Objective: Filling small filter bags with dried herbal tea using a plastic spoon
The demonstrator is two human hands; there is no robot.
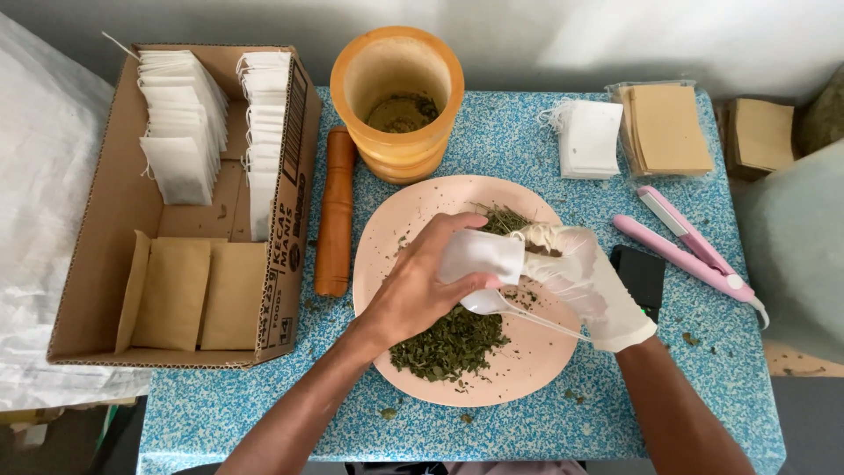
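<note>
The bare left hand grips a white tea bag over the pink plate. The gloved right hand pinches the bag's mouth and clasps a white spoon. Dried green leaves lie beneath, on the blue speckled counter.

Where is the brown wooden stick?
The wooden pestle lies on the blue table, left of the pink plate, between it and the cardboard box, just below-left of the wooden mortar.
</note>
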